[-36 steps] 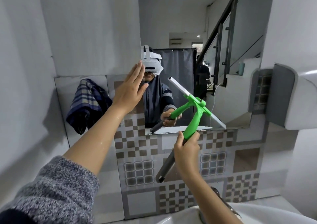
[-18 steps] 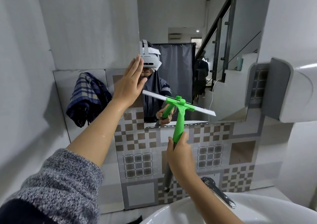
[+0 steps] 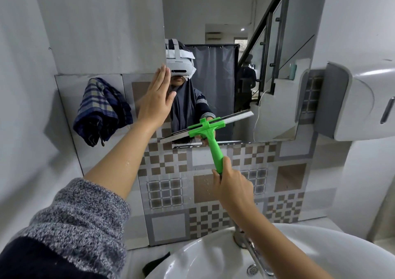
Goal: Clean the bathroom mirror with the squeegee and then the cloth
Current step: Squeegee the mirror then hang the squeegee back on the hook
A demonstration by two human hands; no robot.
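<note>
The bathroom mirror [image 3: 213,18] hangs on the wall ahead, above patterned tiles. My right hand [image 3: 232,188] grips the lower handle of a green squeegee [image 3: 208,132]. Its blade lies against the mirror's bottom edge, tilted with the right end higher. My left hand [image 3: 156,103] rests flat with fingers together against the mirror's left edge, holding nothing. A dark blue plaid cloth [image 3: 101,111] hangs on the wall to the left of the mirror. The squeegee's grey lower handle is hidden behind my right hand.
A white sink [image 3: 192,263] with a chrome tap [image 3: 250,246] sits below my right arm. A white and grey wall dispenser [image 3: 359,101] juts out on the right. Plain white wall runs along the left.
The squeegee blade has swung from tilting down to the right to tilting up to the right and dropped to the mirror's bottom edge. My left hand stays on the mirror's edge.
</note>
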